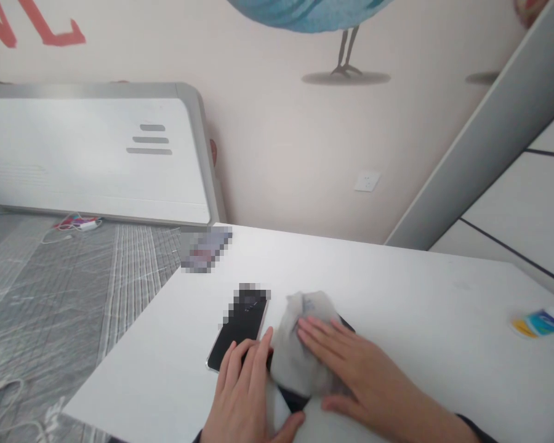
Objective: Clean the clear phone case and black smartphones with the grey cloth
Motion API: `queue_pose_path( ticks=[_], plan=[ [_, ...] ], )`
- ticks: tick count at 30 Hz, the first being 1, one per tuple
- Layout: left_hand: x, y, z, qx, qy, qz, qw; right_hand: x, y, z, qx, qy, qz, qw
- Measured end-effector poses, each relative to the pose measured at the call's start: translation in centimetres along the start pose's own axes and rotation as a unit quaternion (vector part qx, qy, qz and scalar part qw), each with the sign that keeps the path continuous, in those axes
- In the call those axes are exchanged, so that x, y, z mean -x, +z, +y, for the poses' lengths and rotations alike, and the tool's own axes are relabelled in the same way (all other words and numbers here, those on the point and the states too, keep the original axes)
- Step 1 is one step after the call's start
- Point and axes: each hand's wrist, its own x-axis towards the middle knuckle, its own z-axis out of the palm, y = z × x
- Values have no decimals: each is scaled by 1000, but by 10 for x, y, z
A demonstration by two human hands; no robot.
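Note:
A crumpled grey cloth lies over a dark flat object on the white table; only bits of the object's dark edge and corners show. My right hand rests flat on the cloth, fingers stretched out and thumb apart. To its left, my left hand is beside the cloth, with fingers extended and thumb spread toward the dark object's near corner. Its fingertips come close to the cloth's left edge. Just beyond that hand lies a black phone with a silver rim, partly blurred out.
A pixelated flat item lies at the table's far left corner. On the right is a white tube with blue and yellow print. Left of the table is a striped, plastic-covered surface with cables. A wall socket is behind.

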Motion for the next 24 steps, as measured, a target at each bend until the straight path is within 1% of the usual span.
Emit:
queue_pose_path(
  ticks=[1,2,3,6,7,8,10,12,13,14,16,17,18,19,21,22,23,24],
  plan=[
    [0,1,-1,5,-5,3,1000,1,0,3,10,39,10,999],
    [0,1,-2,9,-11,5,1000,2,2,5,19,54,16,998],
    [1,2,-3,13,-13,6,1000,2,4,5,23,40,16,999],
    [1,3,-6,27,-1,2,1000,1,10,1,6,-85,10,996],
    [1,3,-7,29,2,-1,1000,0,9,1,-6,-108,5,994],
    [1,4,-8,30,5,-3,1000,-2,8,2,-16,-104,1,994],
    [0,4,-9,21,2,-3,1000,-3,3,5,-24,-24,-6,999],
    [0,4,-9,9,0,2,1000,-2,0,6,-18,60,-1,998],
    [-1,3,-9,3,3,4,1000,-2,0,4,-19,68,2,997],
    [-1,3,-9,-2,11,6,1000,-2,1,1,-26,48,3,998],
    [-2,3,-9,-7,33,8,999,-2,3,-5,-54,-27,-10,998],
    [-2,4,-9,-7,41,10,999,-2,4,-8,-67,-50,-22,996],
    [-2,4,-10,-5,43,11,999,-2,4,-8,-73,-48,-31,996],
    [-3,5,-10,-1,38,13,999,-2,3,-7,-71,-18,-32,997],
    [-3,6,-11,5,19,15,1000,-2,2,-4,-46,72,-18,996],
    [-3,6,-11,8,13,13,1000,-1,3,-3,-30,99,-5,995],
    [-3,6,-12,10,11,12,1000,0,5,-2,-17,98,7,995],
    [-3,6,-12,11,16,12,1000,0,7,-3,-11,69,14,997]
  ],
)
